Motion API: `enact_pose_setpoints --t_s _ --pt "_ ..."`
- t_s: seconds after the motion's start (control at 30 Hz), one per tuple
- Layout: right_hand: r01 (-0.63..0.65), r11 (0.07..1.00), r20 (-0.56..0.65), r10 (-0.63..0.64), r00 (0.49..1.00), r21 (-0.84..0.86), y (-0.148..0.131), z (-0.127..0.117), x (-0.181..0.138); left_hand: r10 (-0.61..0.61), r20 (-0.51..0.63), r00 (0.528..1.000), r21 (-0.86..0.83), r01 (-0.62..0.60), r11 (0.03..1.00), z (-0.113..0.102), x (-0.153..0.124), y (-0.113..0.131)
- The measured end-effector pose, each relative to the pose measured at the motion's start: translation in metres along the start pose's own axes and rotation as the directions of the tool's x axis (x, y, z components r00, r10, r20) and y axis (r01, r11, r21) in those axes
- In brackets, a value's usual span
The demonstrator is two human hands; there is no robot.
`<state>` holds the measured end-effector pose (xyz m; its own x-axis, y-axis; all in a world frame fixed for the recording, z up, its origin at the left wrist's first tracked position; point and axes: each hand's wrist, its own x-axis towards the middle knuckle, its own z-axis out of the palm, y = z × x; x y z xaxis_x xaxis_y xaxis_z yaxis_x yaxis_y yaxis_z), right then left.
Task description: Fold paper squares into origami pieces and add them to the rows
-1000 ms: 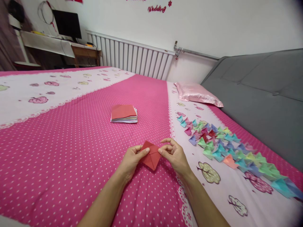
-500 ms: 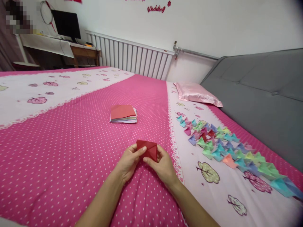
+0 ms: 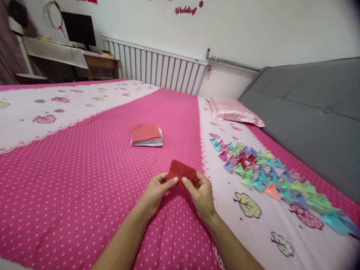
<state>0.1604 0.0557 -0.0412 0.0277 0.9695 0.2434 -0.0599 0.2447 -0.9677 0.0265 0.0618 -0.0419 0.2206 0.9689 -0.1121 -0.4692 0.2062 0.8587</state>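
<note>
A red folded paper (image 3: 181, 169), with crease lines meeting near its middle, is held up above the bed between both hands. My left hand (image 3: 158, 190) grips its lower left side, thumb on the front face. On the lower right side, my right hand (image 3: 200, 193) pinches it, its thumb also in front and the fingers curled behind. Most fingertips are hidden by the paper. Farther off lies a stack of square paper (image 3: 146, 134) with an orange-red sheet on top. To the right, several small folded paper boats (image 3: 272, 191) in many colours stand in rows.
The bed cover (image 3: 92, 187) is pink with white dots and has pale printed bands. A pink pillow (image 3: 234, 111) lies by the grey headboard (image 3: 309, 93). Behind the bed are a white radiator (image 3: 154, 63) and a desk with a monitor (image 3: 79, 29).
The red paper has turned and moved slightly right and up. My left thumb has slid to its lower edge, and my right thumb now presses on the front beside it.
</note>
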Motion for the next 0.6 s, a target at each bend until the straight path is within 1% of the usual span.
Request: enact_pose_setpoints --t_s 0.1,0.23,0.3,0.4,0.5,0.6 --pt "-0.002 1.0 -0.01 0.002 1.0 0.009 -0.0009 -0.0016 0.0016 0.019 -0.024 1.0 0.094 -0.017 0.995 0.0021 -0.0007 0.0003" --pt "-0.012 0.999 -0.034 0.013 0.999 0.03 -0.002 -0.0041 0.0039 0.025 0.014 1.0 0.133 -0.026 0.991 0.0018 -0.0005 -0.0009" --pt "-0.024 0.999 -0.004 0.025 1.0 0.041 -0.003 -0.0046 0.0045 0.027 0.026 0.999 0.118 -0.03 0.993 0.0006 -0.0002 -0.0021" --pt "-0.049 0.998 0.077 0.045 0.996 0.044 -0.0036 -0.0049 0.0051 0.038 0.015 0.999 0.07 -0.039 0.997 -0.0008 0.0002 -0.0033" --pt "-0.044 0.999 0.105 0.044 0.994 0.0 -0.0021 -0.0056 0.0058 0.029 -0.005 1.0 0.057 -0.028 0.998 -0.0008 0.0007 -0.0035" --pt "-0.007 0.995 0.075 0.014 0.997 -0.1 -0.0009 -0.0075 0.0071 0.043 -0.047 0.998 0.086 -0.039 0.996 -0.0002 0.0025 -0.0036"
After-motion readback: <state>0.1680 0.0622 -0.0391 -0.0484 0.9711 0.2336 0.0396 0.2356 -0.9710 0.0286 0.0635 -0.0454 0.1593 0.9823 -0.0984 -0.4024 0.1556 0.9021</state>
